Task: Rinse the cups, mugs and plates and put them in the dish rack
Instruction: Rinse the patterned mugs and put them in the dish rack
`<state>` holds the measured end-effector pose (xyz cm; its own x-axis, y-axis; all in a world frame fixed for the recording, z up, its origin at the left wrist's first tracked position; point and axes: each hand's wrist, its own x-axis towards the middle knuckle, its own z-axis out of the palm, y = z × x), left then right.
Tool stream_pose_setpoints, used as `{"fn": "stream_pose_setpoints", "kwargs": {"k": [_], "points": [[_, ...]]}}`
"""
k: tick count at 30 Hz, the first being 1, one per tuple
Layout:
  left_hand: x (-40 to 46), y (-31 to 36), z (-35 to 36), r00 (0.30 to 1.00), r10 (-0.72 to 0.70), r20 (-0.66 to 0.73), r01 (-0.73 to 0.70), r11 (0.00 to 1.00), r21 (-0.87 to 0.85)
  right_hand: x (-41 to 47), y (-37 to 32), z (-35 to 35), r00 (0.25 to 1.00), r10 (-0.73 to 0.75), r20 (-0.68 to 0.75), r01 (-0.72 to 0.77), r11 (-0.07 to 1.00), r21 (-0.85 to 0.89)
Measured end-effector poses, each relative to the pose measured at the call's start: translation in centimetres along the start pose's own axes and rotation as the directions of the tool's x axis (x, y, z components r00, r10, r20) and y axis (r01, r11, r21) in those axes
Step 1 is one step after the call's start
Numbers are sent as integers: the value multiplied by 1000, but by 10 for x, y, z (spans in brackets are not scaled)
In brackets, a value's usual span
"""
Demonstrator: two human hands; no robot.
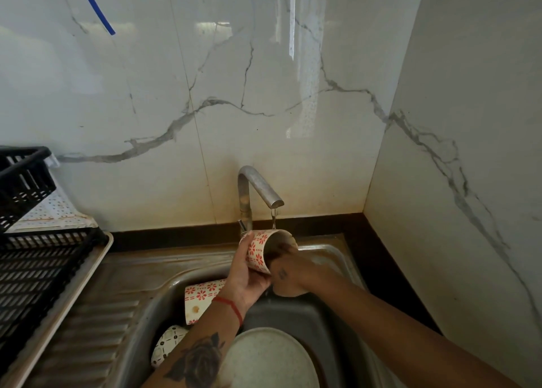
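At far left sits a black dish rack (35, 258) on a tray, w/ no dishes visible in it. Sink (328, 323) centre: a second patterned cup (202, 296), small bowl (167, 343) & plate (269, 358) wait inside. Left hand (245, 273), fingers wrapped round a red-flowered cup (261, 250), holds it tilted, mouth facing right under the tap (258, 191). Right hand (290, 273) reaches inside; whether its fingers are curled can't be told. Rack lies well left, nearer left hand.
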<state>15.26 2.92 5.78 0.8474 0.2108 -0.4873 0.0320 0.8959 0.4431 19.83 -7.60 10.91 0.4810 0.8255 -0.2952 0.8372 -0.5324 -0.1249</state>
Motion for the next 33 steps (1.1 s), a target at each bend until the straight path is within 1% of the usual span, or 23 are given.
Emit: {"fn": "stream_pose_setpoints", "kwargs": {"k": [1,2,4,6,8,11,13,15,16,17,18,19,20,21,22,24,25,27,29,31,32,33], "points": [[1,-1,-2,1000,1,-5,-1,1000,-12,0,-3,-1,1000,-15,-2,15,997,75],[1,-1,-3,1000,4,-5,-5,1000,-16,-1,-6,-2,999,-20,-31,24,994,108],[3,-2,-3,1000,5,16,-5,1000,5,2,-10,-4,995,5,-104,2,998,60],[4,-3,0,999,-9,48,8,1000,17,8,-14,-7,994,55,-96,-53,998,26],[3,-3,3,996,-25,86,25,1000,1,13,-18,-12,995,83,-62,-77,993,90],[3,4,4,994,17,108,-24,998,60,15,-18,-15,997,15,-79,0,983,182],[2,11,4,995,38,87,-45,996,79,12,-15,-14,999,-21,-51,28,989,148],[-1,15,5,996,36,76,-40,998,55,10,-12,-15,999,-23,-25,24,999,47],[-2,15,5,997,27,74,-31,998,49,9,-12,-15,1000,-19,-24,18,998,-52],[-2,14,5,997,19,73,-23,998,57,9,-13,-15,999,-10,-31,4,980,-199],[-1,14,6,997,14,75,-20,997,73,9,-14,-14,999,-2,-46,-15,929,-369],[0,13,6,997,13,82,-20,996,90,10,-17,-12,998,4,-63,-36,852,-522],[1,13,6,996,14,90,-23,995,100,11,-21,-10,997,17,-81,-64,774,-630],[1,13,7,995,22,96,-33,994,106,12,-24,-8,994,32,-104,-95,714,-693],[2,13,7,994,37,98,-48,992,113,13,-26,-6,990,34,-137,-123,684,-719],[2,12,7,992,61,107,-74,989,126,15,-26,-2,980,9,-197,-151,674,-723],[1,12,7,992,62,110,-76,989,129,16,-25,-2,982,0,-191,-141,675,-724],[2,10,8,994,40,99,-53,990,129,20,-24,-3,987,27,-157,-130,712,-690],[1,8,13,998,10,69,-18,994,107,22,-27,-6,984,80,-158,-156,817,-555],[2,8,14,999,5,38,-9,996,89,21,-29,-9,980,98,-174,-148,940,-309],[3,7,13,1000,3,27,-5,997,82,19,-28,-10,982,92,-167,-119,980,-160],[2,8,12,1000,0,23,-1,997,71,16,-27,-12,987,84,-140,-87,996,-17]]}}
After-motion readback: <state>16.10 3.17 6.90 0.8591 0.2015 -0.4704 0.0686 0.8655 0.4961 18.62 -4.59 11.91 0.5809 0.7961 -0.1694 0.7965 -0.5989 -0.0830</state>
